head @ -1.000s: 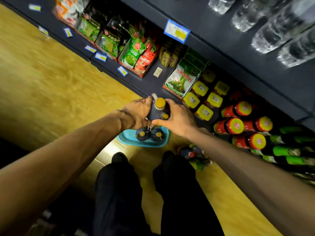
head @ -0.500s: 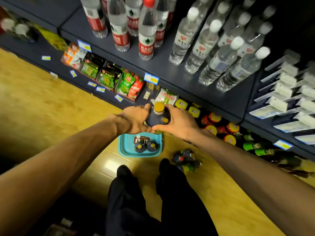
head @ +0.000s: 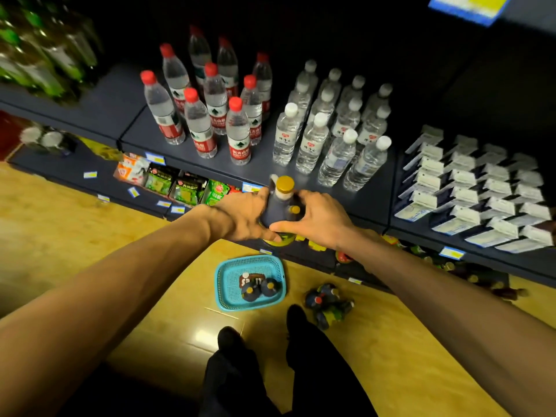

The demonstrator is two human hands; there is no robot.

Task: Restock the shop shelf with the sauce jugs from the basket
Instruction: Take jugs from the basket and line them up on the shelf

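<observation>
Yellow wood floor [head: 75,236], dark shelf [head: 264,167] of water bottles [head: 237,133], both hands [head: 246,213] clasping sauce jug [head: 278,207], teal basket [head: 228,284] below

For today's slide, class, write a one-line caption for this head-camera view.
Both hands, left and right, lift a dark sauce jug above the blue basket, toward the shelf.

1. A dark blue shelf [head: 264,167] crosses the middle of the frame; red-capped water bottles [head: 204,115] stand on it at centre, white-capped bottles [head: 337,124] just right of them, white packets [head: 469,188] at far right.
2. The lower shelf [head: 99,179] at left holds snack packs [head: 180,188].
3. The yellow wooden floor [head: 90,236] carries a blue basket [head: 224,284] at lower centre and a bottle cluster [head: 328,303] beside it.
</observation>
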